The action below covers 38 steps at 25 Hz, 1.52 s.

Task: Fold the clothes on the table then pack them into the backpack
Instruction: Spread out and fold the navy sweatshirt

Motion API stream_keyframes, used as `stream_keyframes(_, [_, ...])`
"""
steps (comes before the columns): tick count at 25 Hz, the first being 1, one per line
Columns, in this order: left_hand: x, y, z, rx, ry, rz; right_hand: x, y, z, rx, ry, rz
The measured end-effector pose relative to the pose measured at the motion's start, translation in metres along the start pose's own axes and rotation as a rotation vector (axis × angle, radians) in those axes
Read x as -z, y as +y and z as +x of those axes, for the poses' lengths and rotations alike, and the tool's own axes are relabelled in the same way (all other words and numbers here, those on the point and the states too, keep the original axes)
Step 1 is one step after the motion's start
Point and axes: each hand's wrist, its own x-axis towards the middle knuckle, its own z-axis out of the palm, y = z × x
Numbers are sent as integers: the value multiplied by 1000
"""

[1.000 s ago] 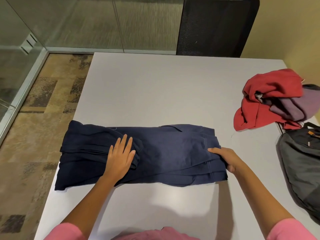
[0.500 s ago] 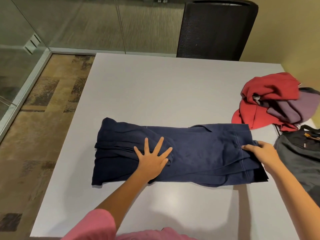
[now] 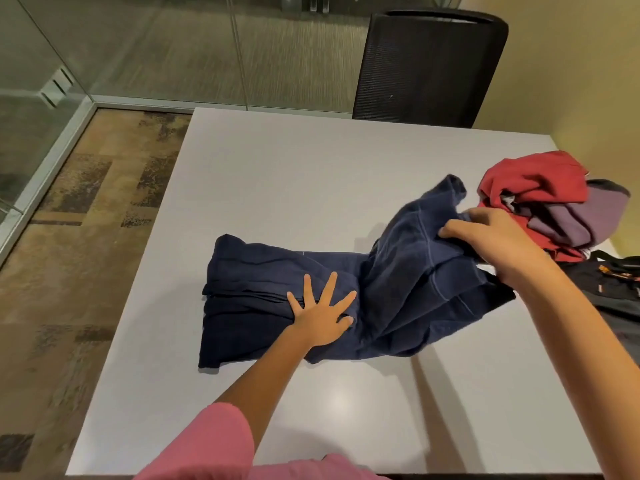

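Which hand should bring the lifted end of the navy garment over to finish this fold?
Right hand, probably: it grips the raised end of the navy blue cloth garment, while the left hand lies flat, fingers spread, pinning the middle.

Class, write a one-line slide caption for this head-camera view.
Left hand pins the navy garment flat; right hand lifts its end.

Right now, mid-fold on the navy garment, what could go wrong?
1. The right hand grips the lifted end of the navy garment right beside the red and purple clothes; it may snag or drag them.
2. Only the left hand, fingers spread, pins the garment's middle; the stacked layers under it could slide, so the fold lands crooked.
3. The backpack lies at the table's right edge and could be nudged.
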Motion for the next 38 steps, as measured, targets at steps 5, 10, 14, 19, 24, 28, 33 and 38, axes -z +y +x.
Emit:
stream_keyframes(5, [19, -87, -48, 102, 476, -220, -70, -54, -32, 153, -14, -388])
stream_keyframes(10, [10, -181, -94, 447, 363, -856, -158, -69, -42, 298, -22, -562])
stream_keyframes(14, [16, -195, -99, 302, 233, -985, -242, -68, -45, 329, -99, -677])
stream_keyframes(19, [15, -221, -93, 267, 55, -1153, -343, -48, -44, 323, -152, -835])
stream_keyframes(24, [40, -225, -101, 364, -108, -1378, -392, -19, -49, 288, -183, -841])
stream_keyframes(28, [39, -223, -104, 299, -66, -1402, -400, 8, -57, 311, -254, -666])
stream_keyframes(33, [18, -216, -97, 231, 161, -1090, -343, 32, -51, 475, -126, -375])
stream_keyframes(38, [21, -199, -94, 325, 389, -739, -276, 74, -23, 427, 240, -622])
